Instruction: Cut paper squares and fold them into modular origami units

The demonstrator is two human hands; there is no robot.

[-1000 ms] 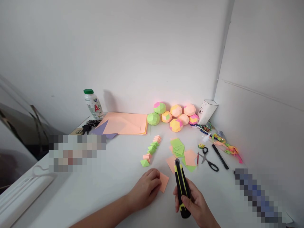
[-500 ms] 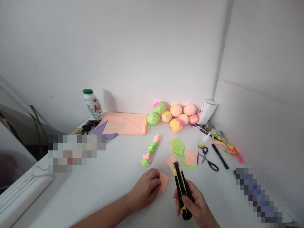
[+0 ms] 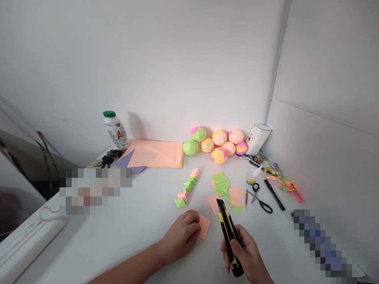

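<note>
My right hand is closed round a black and yellow utility knife, held above the table with its tip pointing away from me. A short dark blade shows at the tip. My left hand rests on the table with curled fingers, gripping a small orange paper square partly hidden beneath them. Beyond that hand runs a row of folded green and orange paper pieces. Loose green and orange paper squares lie in a pile ahead of the knife.
Several faceted paper balls are grouped by the back wall. Large orange sheets lie left of them, near a white bottle. Scissors, a black pen and a white paper container are on the right.
The utility knife has shifted slightly right in my right hand's grip, and its blade now sticks out farther. My left hand stays still on the orange paper square.
</note>
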